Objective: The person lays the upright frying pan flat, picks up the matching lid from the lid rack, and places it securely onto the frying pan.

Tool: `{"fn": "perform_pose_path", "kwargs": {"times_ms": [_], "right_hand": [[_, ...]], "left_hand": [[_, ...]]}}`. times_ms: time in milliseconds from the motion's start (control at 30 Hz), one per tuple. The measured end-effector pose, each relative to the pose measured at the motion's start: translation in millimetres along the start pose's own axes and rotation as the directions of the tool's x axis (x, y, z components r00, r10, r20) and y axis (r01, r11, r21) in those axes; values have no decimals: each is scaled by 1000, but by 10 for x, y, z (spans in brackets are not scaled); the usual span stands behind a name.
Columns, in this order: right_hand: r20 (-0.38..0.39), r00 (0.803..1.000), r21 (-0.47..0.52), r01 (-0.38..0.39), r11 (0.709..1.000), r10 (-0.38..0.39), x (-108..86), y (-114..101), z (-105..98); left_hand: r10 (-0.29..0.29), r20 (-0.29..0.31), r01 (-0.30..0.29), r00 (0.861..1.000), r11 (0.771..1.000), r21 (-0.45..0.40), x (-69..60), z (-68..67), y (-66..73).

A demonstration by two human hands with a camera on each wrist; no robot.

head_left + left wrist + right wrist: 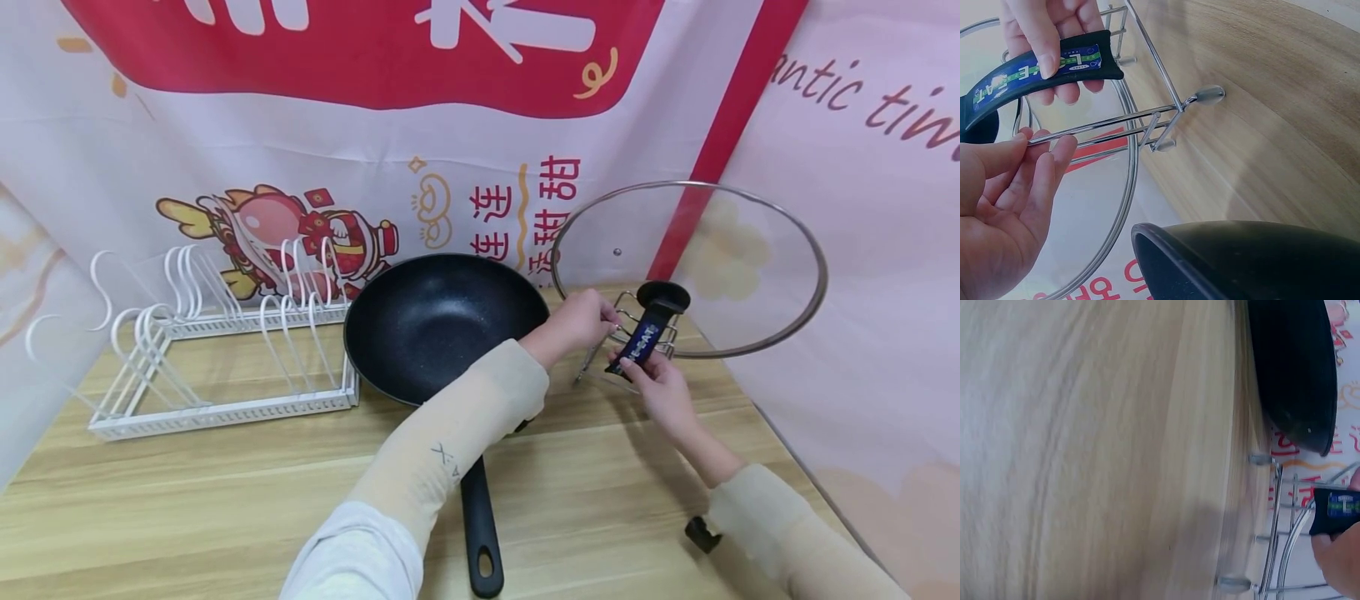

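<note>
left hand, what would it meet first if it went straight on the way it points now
The rack, which the left hand pinches; just beyond its fingertips, probably the lid handle, though depth there is hard to judge.

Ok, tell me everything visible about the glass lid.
The glass lid is clear, with a metal-looking rim, a small round fitting and an arched black handle bearing a blue label. It stands tilted near upright, right of the black wok, its lower rim among bars of the wire rack. The right hand grips the handle.
</note>
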State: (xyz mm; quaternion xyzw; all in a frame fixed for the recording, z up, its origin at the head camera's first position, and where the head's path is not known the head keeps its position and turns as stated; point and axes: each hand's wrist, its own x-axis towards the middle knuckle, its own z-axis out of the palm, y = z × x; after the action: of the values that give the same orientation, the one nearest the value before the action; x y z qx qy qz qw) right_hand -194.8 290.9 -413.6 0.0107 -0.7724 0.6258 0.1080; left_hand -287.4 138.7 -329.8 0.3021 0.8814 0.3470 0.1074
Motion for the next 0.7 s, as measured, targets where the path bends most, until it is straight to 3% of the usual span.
{"fn": "perform_pose_path", "kwargs": {"times_ms": [300, 700], "right_hand": [[65, 993, -74, 105, 992, -101, 52, 68, -92], [50, 991, -78, 124, 989, -121, 78, 88, -145]], "left_hand": [[-17, 2, 17, 1000, 1000, 6, 1, 3, 5], [-37, 13, 36, 999, 999, 20, -5, -17, 37]]}}
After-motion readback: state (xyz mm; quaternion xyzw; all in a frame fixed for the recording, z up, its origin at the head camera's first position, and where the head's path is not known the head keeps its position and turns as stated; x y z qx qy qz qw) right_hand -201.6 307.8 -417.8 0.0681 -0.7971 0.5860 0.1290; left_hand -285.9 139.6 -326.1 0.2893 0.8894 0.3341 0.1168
